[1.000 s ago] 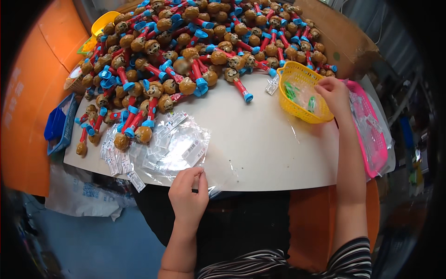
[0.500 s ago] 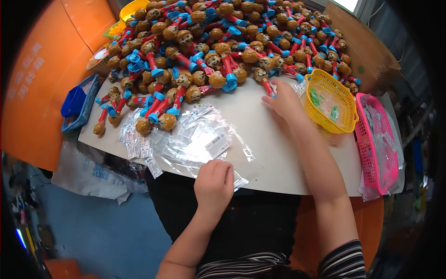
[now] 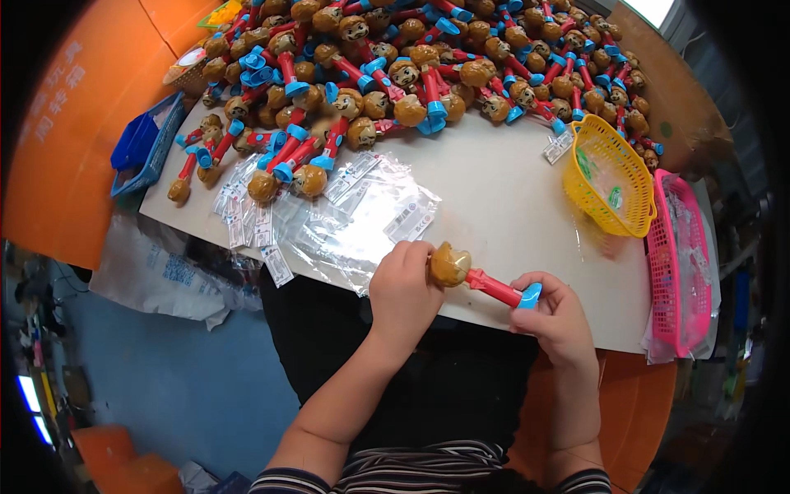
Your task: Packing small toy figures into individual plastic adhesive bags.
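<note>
A character toy with a round brown head, red stick body and blue foot lies level between my hands, just over the table's near edge. My right hand grips it by the blue end, thumb and fingers pinched around it. At the other end, my left hand has its fingers closed against the brown head; the fingertips are partly hidden. Clear plastic bags lie flat on the table just beyond my left hand. Small printed paper slips are spread at their left side.
A large heap of the same toys covers the table's far side. At the right stand a yellow basket holding small green items and a pink basket with clear bags. A blue basket sits at the left edge.
My right hand has come back from the heap with a toy, down toward the near edge. My left hand has moved up and right, to the toy's head.
</note>
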`<state>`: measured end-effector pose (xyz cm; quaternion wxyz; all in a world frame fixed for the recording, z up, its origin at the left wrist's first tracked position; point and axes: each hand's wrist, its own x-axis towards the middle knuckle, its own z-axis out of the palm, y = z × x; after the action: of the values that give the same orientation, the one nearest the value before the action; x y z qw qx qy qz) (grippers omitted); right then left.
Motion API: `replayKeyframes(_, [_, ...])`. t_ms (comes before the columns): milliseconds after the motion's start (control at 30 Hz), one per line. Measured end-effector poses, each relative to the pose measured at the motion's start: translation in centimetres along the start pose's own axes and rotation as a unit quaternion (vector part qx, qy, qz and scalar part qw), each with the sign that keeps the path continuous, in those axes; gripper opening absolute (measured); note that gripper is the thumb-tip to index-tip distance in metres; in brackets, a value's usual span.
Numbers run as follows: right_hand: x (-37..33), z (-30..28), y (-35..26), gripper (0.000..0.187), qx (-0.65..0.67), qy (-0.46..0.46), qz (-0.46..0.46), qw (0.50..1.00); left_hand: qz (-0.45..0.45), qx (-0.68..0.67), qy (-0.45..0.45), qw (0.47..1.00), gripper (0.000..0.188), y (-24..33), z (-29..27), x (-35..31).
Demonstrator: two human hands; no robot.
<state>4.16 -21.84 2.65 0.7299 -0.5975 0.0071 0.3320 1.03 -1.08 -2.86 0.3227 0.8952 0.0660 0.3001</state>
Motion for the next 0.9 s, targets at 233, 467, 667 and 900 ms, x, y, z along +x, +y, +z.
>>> replayKeyframes(233, [-0.5,0.3,1.8,0.019,-0.081,0.100,-0.075,0.989,-0.030,-0.055,0.004,0.998,0.014,-0.2,-0.3,-0.5])
replayKeyframes(467, [0.4,1.1,3.1,0.011,0.023,0.119,-0.115,0.986,0.013,-0.049,-0.047,0.998,0.012,0.5,-0.9,-0.6])
replayKeyframes(667, [0.2,2.4,4.6,0.015,0.079,0.141,-0.089,0.983,0.034,-0.109,-0.057,0.992,0.016,0.5,-2.2,0.0])
replayKeyframes(900, [-0.1,2.9,5.3,0.017,-0.001,0.106,-0.174,0.979,0.041,-0.216,-0.148,0.964,0.016,0.7,-2.3,1.0])
